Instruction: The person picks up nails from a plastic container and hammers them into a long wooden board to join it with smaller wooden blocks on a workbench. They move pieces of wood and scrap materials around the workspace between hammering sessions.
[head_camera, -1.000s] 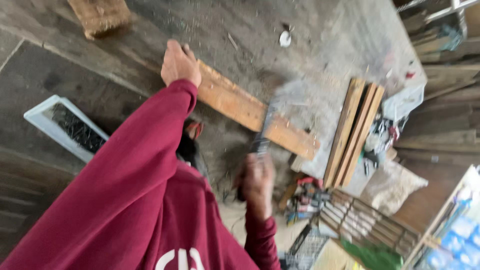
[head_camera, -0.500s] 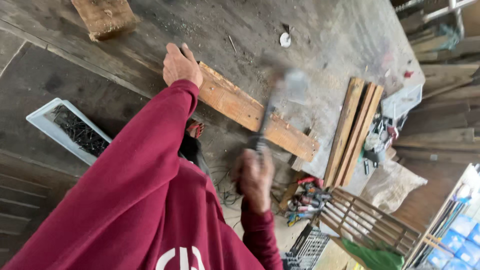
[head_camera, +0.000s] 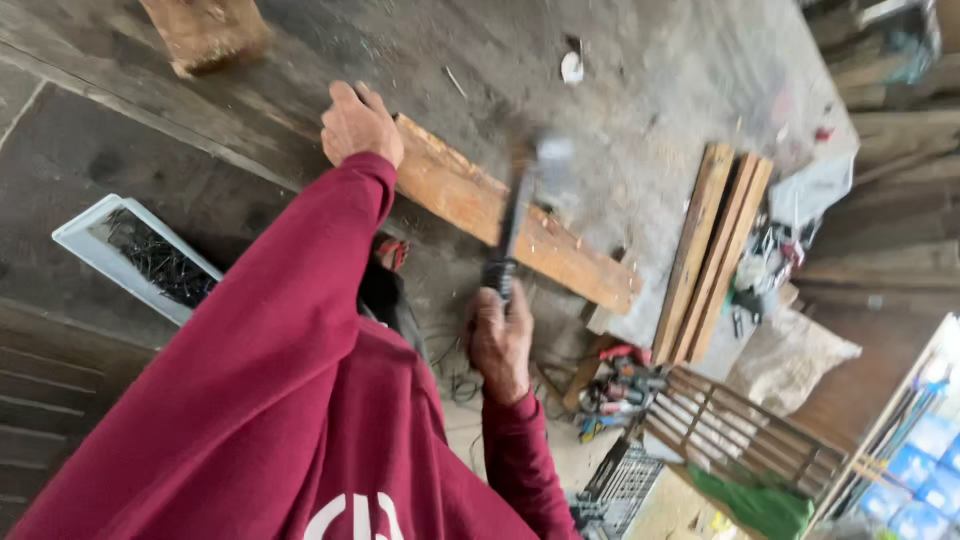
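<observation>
left hand (head_camera: 360, 125) lies flat on the plank (head_camera: 515, 215); right hand (head_camera: 500, 335), fingers wrapped around the hammer (head_camera: 520, 200), raised above the plank; nailing unfinished.

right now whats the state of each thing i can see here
left hand: pressed on the plank end
right hand: gripping the hammer handle
hammer: raised over the plank, head blurred
plank: flat on the bench
tray: holding dark nails

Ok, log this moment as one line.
left hand: pressing plank | right hand: gripping hammer, head blurred above plank | tray of nails: left
</observation>
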